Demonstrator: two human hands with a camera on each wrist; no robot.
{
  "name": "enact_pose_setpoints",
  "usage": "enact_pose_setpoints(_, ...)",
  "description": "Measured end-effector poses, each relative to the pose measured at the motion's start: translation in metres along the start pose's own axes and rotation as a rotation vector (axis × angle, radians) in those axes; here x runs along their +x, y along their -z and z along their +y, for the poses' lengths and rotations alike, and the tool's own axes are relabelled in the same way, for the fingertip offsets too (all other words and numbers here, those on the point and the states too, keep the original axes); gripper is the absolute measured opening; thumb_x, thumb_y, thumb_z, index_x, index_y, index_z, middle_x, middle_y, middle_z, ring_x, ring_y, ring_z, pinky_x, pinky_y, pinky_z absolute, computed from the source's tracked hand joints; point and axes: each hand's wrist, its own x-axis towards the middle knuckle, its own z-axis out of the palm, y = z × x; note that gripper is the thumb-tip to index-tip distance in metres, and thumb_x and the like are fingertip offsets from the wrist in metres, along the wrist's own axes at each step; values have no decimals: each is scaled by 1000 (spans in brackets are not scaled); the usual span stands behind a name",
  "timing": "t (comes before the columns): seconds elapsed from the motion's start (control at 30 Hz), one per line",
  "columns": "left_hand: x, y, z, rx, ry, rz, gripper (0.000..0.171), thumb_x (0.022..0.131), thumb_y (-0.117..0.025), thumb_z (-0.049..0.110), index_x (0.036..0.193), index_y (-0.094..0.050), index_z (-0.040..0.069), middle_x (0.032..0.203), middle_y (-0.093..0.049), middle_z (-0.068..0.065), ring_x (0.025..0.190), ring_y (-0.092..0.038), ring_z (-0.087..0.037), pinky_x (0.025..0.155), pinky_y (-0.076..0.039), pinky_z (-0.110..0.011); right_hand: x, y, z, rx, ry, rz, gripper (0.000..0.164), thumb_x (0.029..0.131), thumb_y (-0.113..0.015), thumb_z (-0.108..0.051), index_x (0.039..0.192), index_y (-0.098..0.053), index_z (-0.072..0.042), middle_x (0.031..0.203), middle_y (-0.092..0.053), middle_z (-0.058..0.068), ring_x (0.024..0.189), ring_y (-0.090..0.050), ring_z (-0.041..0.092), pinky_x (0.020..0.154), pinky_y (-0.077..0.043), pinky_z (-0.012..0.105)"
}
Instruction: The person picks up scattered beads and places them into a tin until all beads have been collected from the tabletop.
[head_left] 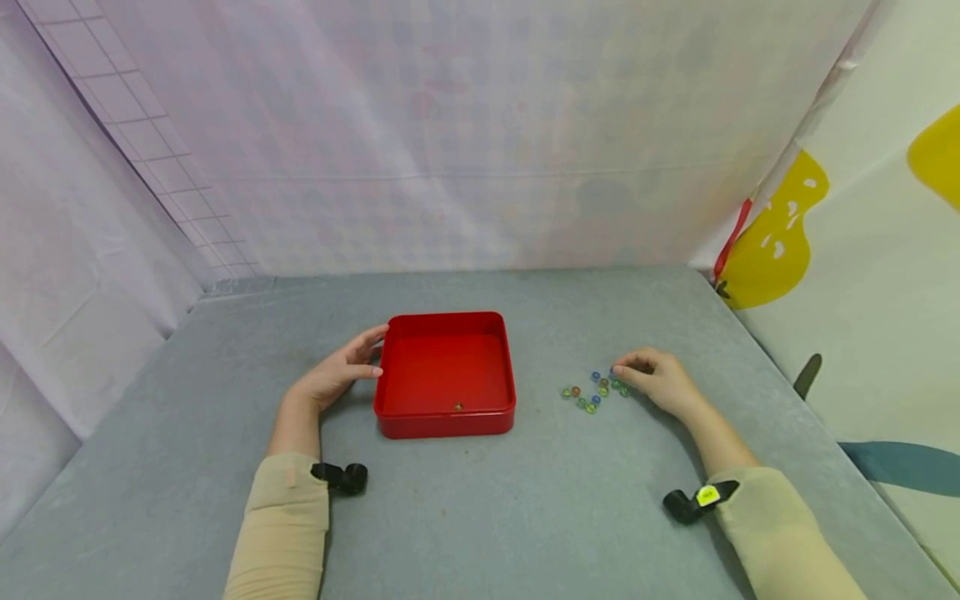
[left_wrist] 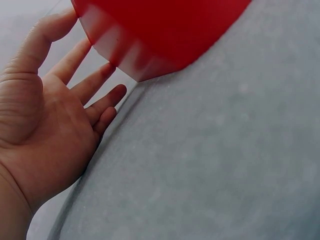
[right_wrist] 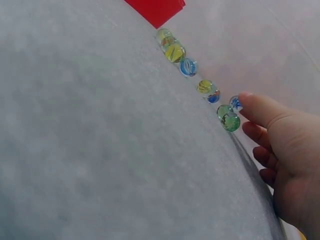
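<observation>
At the left wall of a square red tray (head_left: 450,358), my left hand (head_left: 341,371) spreads its fingers, with fingertips and thumb touching the side. The left wrist view shows the same hand (left_wrist: 55,105) fairly straight-fingered against the glossy red wall. One small marble (head_left: 459,407) lies inside the tray near its front wall. To the right, my right hand (head_left: 656,383) pinches a blue marble (right_wrist: 235,102) at the tips of thumb and index finger. Just beside it, a loose group of glass marbles, including a green one (right_wrist: 230,121) and a yellow one (right_wrist: 175,52), lies on the table.
The grey table (head_left: 480,517) carries the tray and marbles. Behind it hangs a pale checked curtain (head_left: 450,150), with a white patterned cloth (head_left: 862,333) on the right side. Black wrist cameras sit on the left sleeve (head_left: 281,525) and the right sleeve (head_left: 780,533).
</observation>
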Motion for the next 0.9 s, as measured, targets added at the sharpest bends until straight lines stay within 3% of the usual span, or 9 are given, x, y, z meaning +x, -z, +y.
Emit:
enact_pose_setpoints(0.53, 0, 0, -1, -9, -13, -2, 71, 92, -58, 3, 152, -23, 12, 156, -19, -10, 141, -16, -33, 107, -17, -60, 0, 1, -11, 54, 40, 20, 20, 91, -68, -21, 97, -69, -1, 86, -61, 8, 74, -50, 17, 58, -42, 26)
enact_pose_setpoints(0.9, 1, 0, -2, -7, -11, 0, 72, 92, -59, 3, 153, -23, 12, 157, -18, -10, 141, -16, -33, 107, -17, -60, 1, -2, -23, 39, 67, 42, 15, 91, -67, -15, 98, -70, -2, 93, -64, 10, 86, -50, 21, 68, -39, 31)
